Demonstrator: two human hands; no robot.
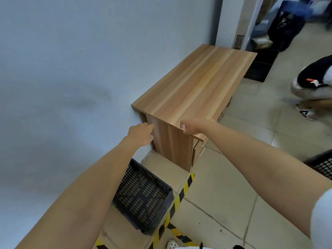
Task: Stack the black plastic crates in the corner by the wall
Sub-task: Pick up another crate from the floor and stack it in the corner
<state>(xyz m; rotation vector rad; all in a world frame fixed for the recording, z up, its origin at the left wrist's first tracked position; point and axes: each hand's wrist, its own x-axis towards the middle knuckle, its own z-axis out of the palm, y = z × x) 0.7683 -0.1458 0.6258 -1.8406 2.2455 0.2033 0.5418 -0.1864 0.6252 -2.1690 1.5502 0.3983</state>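
Note:
A black perforated plastic crate (143,196) sits on the floor against the wall, below my left forearm. A second black crate (321,166) shows partly at the right edge. My left hand (141,133) rests against the near side panel of a wooden cabinet (194,87), under its top edge. My right hand (191,125) grips the near front edge of the cabinet's top, fingers curled under it. Both arms stretch forward over the floor.
The cabinet stands against the pale wall (62,78). Yellow-and-black tape (181,194) runs across the tiled floor. A crouching person (316,87) is at the right. Dark shelving and stacked black crates (264,60) stand behind the cabinet. My shoe (171,244) shows at the bottom.

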